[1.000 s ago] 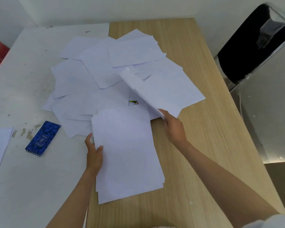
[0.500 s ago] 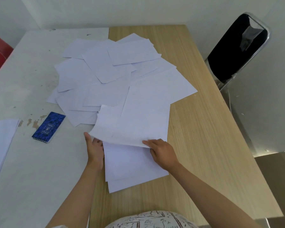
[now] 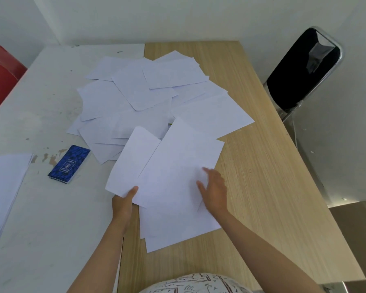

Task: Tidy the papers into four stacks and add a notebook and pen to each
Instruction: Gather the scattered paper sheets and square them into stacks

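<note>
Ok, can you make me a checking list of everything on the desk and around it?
Surface: white table butted against wooden table; the white one is stained.
Job's things: loose sheets scattered across both tables; gathered stack near the person; another paper stack at the left edge; blue notebook lying flat on the white table. No pen clearly seen.
Clutter: small yellow-green thing peeking from under the sheets, too hidden to name.
Hands: left hand holds a sheet's corner; right hand rests flat on the top sheet.
Cables: nothing seen.
Surroundings: black chair on the right, red object on the left, white wall.
</note>
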